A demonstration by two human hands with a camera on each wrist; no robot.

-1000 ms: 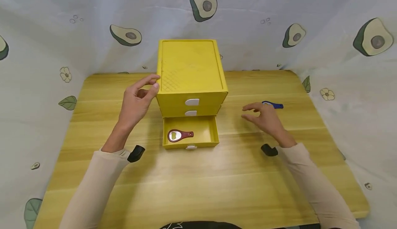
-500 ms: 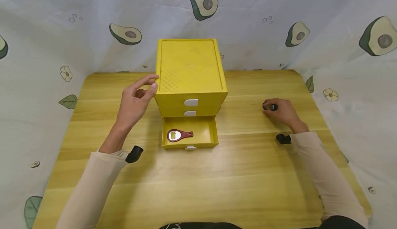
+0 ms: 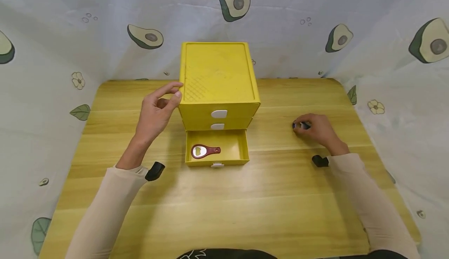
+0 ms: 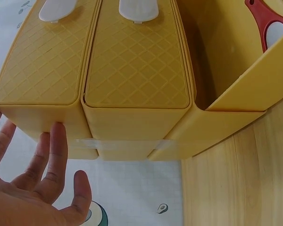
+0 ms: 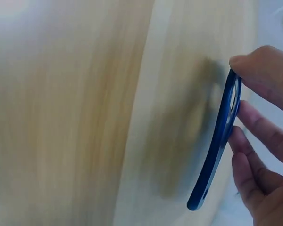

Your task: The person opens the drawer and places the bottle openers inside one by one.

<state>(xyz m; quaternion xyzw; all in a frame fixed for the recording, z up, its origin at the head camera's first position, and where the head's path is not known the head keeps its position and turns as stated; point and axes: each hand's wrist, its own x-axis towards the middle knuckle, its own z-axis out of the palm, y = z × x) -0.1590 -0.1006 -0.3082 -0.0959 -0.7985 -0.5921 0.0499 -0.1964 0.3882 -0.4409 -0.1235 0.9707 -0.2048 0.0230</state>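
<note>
A yellow drawer box (image 3: 219, 73) stands on the table, its bottom drawer (image 3: 235, 146) pulled out and the two above closed. In that drawer lies a dark red bottle opener (image 3: 212, 150) with a silver head. My left hand (image 3: 152, 114) rests its fingertips against the left side of the box; the left wrist view shows these fingers (image 4: 56, 160) loosely spread. Off to the right, my right hand (image 3: 320, 130) pinches a blue bottle opener (image 5: 214, 146) between thumb and fingers. It appears lifted off the wood, with a shadow beside it.
The wooden table (image 3: 217, 212) carries the box near its back edge. Behind and around it hangs a white sheet (image 3: 280, 29) printed with avocados. White handles (image 3: 219, 114) stick out from the drawer fronts.
My right hand has moved right to the blue bottle opener, which lay on the table, and has taken hold of it and picked it up. My left hand stays on the box.
</note>
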